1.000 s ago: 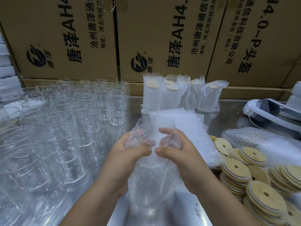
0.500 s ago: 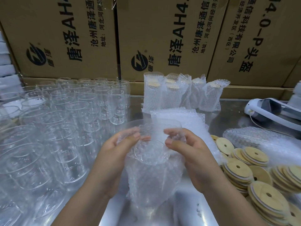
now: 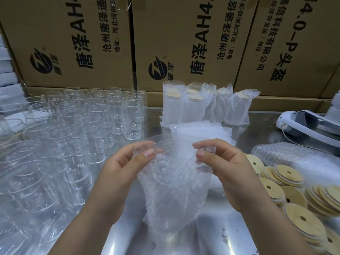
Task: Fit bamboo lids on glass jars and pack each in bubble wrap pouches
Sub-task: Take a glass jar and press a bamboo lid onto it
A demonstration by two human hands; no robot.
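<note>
A bubble wrap pouch point(image 3: 174, 196) hangs over the metal table point(image 3: 211, 234) at the centre, with a clear glass jar inside it. My left hand point(image 3: 127, 172) pinches the pouch's upper left edge between thumb and fingers. My right hand point(image 3: 220, 162) pinches the upper right edge, so the mouth is held wide. The jar's rim shows through the wrap and I see no lid on it. Bamboo lids point(image 3: 292, 196) with centre holes lie in loose stacks at the right. Several bare glass jars point(image 3: 77, 129) stand at the left.
Several wrapped, lidded jars point(image 3: 206, 107) stand at the back centre. Flat spare pouches point(image 3: 200, 131) lie behind my hands, more bubble wrap point(image 3: 294, 157) at the right. A white device point(image 3: 303, 122) rests at the far right. Cardboard boxes point(image 3: 184, 43) wall the back.
My hands have drawn apart, spreading the pouch's mouth wider. The jar has sunk deeper into the pouch, and the bundle sits a little lower than before.
</note>
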